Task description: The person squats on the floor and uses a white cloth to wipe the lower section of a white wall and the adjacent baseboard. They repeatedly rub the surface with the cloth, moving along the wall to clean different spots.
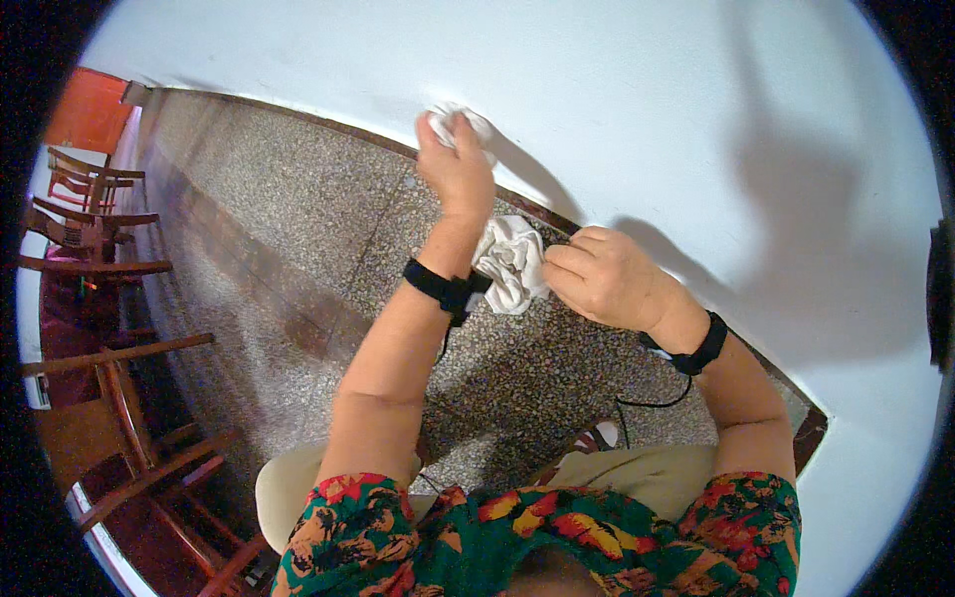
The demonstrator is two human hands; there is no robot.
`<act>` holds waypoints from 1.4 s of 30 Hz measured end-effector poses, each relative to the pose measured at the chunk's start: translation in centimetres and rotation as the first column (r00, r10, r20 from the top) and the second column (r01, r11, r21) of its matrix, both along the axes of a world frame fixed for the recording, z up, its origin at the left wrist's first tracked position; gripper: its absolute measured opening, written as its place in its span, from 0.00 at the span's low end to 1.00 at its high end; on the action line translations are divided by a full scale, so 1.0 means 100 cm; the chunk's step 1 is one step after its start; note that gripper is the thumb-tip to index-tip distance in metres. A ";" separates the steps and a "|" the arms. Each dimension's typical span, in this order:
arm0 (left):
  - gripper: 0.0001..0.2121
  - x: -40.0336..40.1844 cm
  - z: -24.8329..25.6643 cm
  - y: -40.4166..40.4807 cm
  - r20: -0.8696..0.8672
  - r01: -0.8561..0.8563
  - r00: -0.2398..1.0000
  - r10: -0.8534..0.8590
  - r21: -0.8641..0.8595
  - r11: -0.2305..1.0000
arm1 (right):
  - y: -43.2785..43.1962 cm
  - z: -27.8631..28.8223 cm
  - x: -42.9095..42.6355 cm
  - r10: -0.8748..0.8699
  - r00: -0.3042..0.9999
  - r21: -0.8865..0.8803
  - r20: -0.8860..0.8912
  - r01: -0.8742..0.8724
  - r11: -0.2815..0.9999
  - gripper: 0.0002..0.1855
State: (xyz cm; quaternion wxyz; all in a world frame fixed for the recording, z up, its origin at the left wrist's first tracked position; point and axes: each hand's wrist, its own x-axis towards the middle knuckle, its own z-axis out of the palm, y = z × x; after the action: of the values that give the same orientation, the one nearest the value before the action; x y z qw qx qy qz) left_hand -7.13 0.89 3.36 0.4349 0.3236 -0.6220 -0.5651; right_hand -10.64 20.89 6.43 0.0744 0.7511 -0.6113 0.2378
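Note:
My left hand (456,175) is up against the lower part of the white wall (634,97), its fingers closed around a bunched white cloth (452,123). The hand and that cloth are slightly blurred. A second white cloth (513,261), crumpled and with a dull patch in its folds, shows between my two hands, over the speckled floor. The curled fingers of my right hand (608,280) meet the right edge of this second cloth. Their tips are hidden, so I cannot tell whether they grip it. Black bands circle both wrists.
A dark skirting board (365,134) runs between the wall and the speckled terrazzo floor (298,186). Several wooden chairs (127,410) stand along the left. A black cable (656,404) hangs from the right wrist. My sandalled foot (600,435) and bent knees are below.

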 end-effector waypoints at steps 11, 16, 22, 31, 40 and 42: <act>0.11 0.006 -0.061 0.041 0.135 0.116 0.987 -0.086 -0.232 0.966 | 0.003 -0.003 -0.001 -0.040 0.999 0.087 0.025 0.038 0.996 0.04; 0.07 0.000 -0.015 0.010 0.042 0.101 0.994 -0.100 -0.040 0.994 | 0.017 0.000 -0.005 -0.089 0.996 0.130 0.015 0.086 0.988 0.05; 0.07 0.001 -0.019 0.032 0.053 0.080 0.996 -0.075 -0.095 0.992 | 0.023 0.001 -0.009 -0.089 0.996 0.179 0.010 0.086 0.980 0.07; 0.08 0.011 -0.001 0.039 0.092 0.191 0.979 -0.181 -0.124 0.974 | -0.005 0.005 0.004 -0.048 0.999 0.088 0.006 0.048 0.995 0.04; 0.11 0.012 -0.062 0.041 0.477 0.362 0.841 -0.255 -0.146 0.921 | 0.023 0.017 0.001 -0.106 0.993 0.180 -0.058 0.115 0.977 0.07; 0.16 0.019 -0.081 0.040 0.547 0.378 0.796 -0.258 -0.117 0.918 | 0.023 0.022 0.006 -0.097 0.993 0.167 -0.062 0.106 0.980 0.07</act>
State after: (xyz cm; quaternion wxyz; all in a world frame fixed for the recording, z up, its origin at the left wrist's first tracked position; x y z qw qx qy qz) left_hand -5.19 4.84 -4.75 0.1814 0.3042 -0.8204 -0.4488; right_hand -10.05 23.17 8.64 0.0384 0.7288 -0.6646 0.1604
